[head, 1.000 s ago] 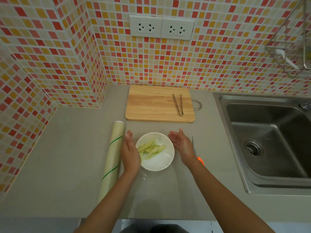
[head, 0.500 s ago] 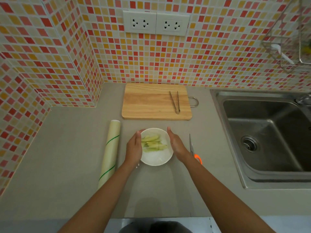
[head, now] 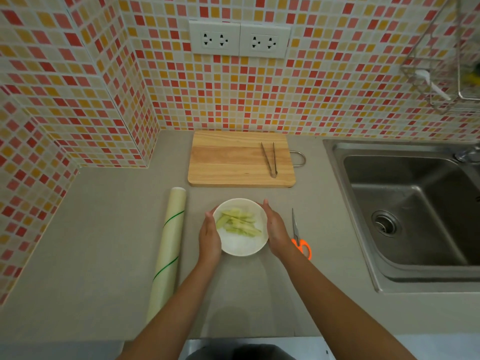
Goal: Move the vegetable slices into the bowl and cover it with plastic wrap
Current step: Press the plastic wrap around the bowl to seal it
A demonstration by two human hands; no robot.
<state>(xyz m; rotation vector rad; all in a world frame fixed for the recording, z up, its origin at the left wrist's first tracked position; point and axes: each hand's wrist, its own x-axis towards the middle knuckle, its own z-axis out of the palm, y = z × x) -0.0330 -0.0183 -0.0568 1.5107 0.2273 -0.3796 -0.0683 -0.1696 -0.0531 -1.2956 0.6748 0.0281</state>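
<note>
While the white bowl [head: 241,240] sits on the grey countertop [head: 104,242] about midway between its front edge and the wall, a little in from the sink's side, both hands cup it from either side; the left hand [head: 209,236] lies flat against the bowl's left wall, fingers together and extended, and the right hand [head: 275,232] presses the right wall likewise, fingers together, their tips reaching the far rim; neither hand is curled into a fist. Pale green vegetable slices [head: 239,222] lie inside the bowl, in its far half; whether plastic film covers the top I cannot tell. The roll of plastic wrap [head: 168,248] lies on the countertop just left of the left hand, running from front to back; orange-handled scissors [head: 300,237] rest just right of the right hand. Beyond the bowl, against the back wall, a wooden cutting board [head: 233,159] carries metal tongs [head: 270,159] near its right edge; the steel sink [head: 415,216] fills the countertop's right end.
</note>
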